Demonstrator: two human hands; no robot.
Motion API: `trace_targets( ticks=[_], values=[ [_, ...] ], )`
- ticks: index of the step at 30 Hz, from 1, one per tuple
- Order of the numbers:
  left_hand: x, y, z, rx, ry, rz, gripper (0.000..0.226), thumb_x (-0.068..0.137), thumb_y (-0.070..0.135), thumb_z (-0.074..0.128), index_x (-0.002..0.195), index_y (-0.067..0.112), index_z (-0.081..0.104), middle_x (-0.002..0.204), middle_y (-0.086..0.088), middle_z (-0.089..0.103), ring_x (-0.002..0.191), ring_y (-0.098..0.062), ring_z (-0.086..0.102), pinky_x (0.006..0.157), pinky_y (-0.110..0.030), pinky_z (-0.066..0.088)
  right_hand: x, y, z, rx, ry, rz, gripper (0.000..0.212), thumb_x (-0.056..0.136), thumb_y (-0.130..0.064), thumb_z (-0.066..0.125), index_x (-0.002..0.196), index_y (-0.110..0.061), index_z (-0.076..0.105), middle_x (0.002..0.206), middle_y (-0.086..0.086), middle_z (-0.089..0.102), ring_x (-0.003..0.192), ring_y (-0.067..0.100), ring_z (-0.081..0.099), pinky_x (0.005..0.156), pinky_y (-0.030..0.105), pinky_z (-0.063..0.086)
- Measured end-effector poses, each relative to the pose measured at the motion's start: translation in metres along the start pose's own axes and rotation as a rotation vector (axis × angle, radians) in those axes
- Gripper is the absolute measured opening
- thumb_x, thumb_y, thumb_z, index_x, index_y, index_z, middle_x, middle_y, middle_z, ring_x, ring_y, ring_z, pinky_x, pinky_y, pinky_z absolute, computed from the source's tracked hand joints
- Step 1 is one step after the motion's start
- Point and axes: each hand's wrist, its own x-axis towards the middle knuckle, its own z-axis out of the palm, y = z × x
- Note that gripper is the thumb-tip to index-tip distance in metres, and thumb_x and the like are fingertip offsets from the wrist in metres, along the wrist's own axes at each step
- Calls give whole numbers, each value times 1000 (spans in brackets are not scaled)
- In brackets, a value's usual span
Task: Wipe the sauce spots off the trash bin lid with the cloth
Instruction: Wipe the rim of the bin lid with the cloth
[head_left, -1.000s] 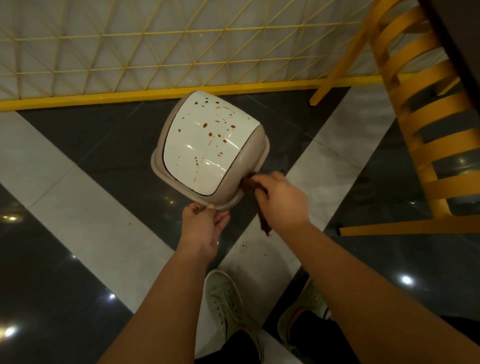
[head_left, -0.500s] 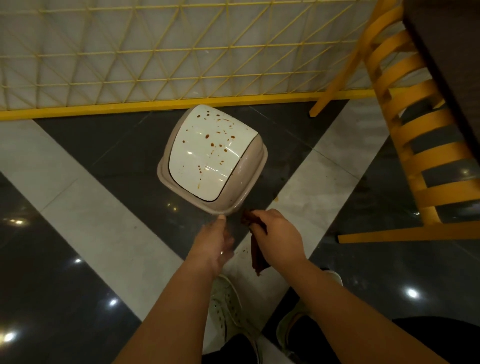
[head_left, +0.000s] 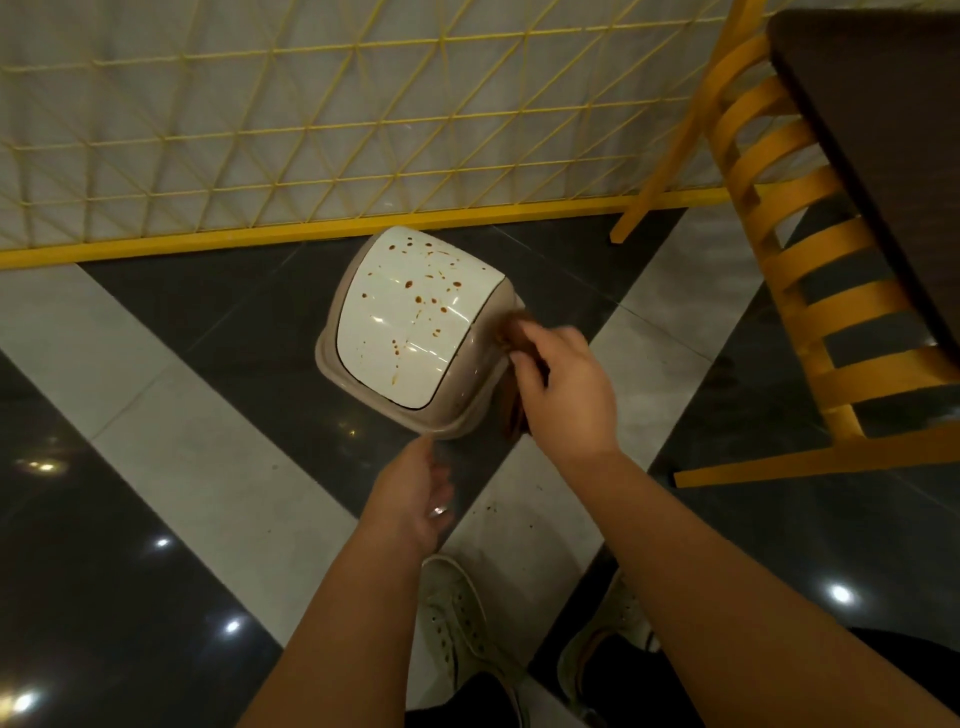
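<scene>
A beige trash bin with a white swing lid (head_left: 410, 317) stands on the floor near the yellow partition. Several brown sauce spots speckle the lid. My right hand (head_left: 563, 387) is shut on a dark brown cloth (head_left: 514, 338) and presses it against the bin's right rim, beside the lid. My left hand (head_left: 413, 493) hovers just below the bin's near edge with fingers loosely apart, holding nothing; one fingertip is close to the rim.
A yellow mesh partition (head_left: 260, 130) runs behind the bin. At right stand a yellow slatted chair (head_left: 810, 291) and a dark table (head_left: 893, 135). The floor has glossy dark and pale tiles. My white shoes (head_left: 457, 623) are below the hands.
My right hand lifted the cloth from beside my left hand up to the bin's right rim. My left hand stayed just below the near edge, off the rim it gripped a second ago.
</scene>
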Motion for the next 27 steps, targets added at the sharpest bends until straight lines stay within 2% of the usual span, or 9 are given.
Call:
trace_targets(
  ticks=[3,8,10,14,18,20,22,25,27],
  values=[
    [7,6,0,-66,55,22,15,95,27,56,101,14,60,112,-9,63,105,-24,57,90,-41,45,10,-14,10,-32,-43,-106,34,93,-26,53,127,-26,55,113,0,55,91,16,59,75,32,54],
    [25,7,0,-154,86,69,25,87,29,67,104,12,69,98,-6,72,88,-15,66,67,-28,49,-23,-2,30,-183,-255,-352,32,91,-23,57,122,-26,59,111,2,59,87,20,62,71,30,56],
    [30,5,-1,-162,82,64,27,88,29,66,109,13,68,102,-4,72,94,-15,66,77,-31,47,-20,3,28,-189,-233,-373,31,89,-21,58,120,-24,62,108,4,61,83,21,63,66,32,56],
    [33,9,-5,-234,47,95,19,92,29,62,105,16,64,108,-5,69,109,-20,62,102,-40,44,8,-2,20,-63,17,-269,32,88,-17,61,120,-19,62,106,5,60,82,16,60,64,25,51],
    [34,15,-3,-267,-26,123,42,94,24,60,133,10,53,125,-10,64,120,-24,57,109,-44,39,-9,-2,35,-164,-201,-301,33,89,-20,60,121,-23,61,108,2,59,87,18,61,72,29,55],
    [36,13,2,-228,-82,129,40,95,24,58,132,11,55,124,-10,65,119,-23,58,106,-41,40,-25,8,40,-187,-308,-328,31,90,-21,57,121,-24,61,107,2,59,84,18,61,70,27,54],
    [38,9,9,-195,-125,124,39,94,24,59,131,11,57,123,-9,66,120,-24,58,101,-38,42,-33,21,36,-115,-234,-254,30,91,-20,56,120,-24,62,104,1,59,83,15,60,70,22,51],
    [40,6,22,-206,-166,100,45,94,22,60,136,12,51,130,-9,60,123,-26,54,100,-38,41,-23,36,22,26,-1,38,30,93,-21,54,122,-24,59,104,-5,55,86,6,53,76,15,45],
    [40,9,31,-248,-170,98,46,94,20,60,138,12,49,132,-10,59,121,-24,55,100,-38,41,-7,41,19,8,19,139,32,94,-25,52,126,-26,56,107,-6,52,89,4,50,78,16,42]
  ],
)
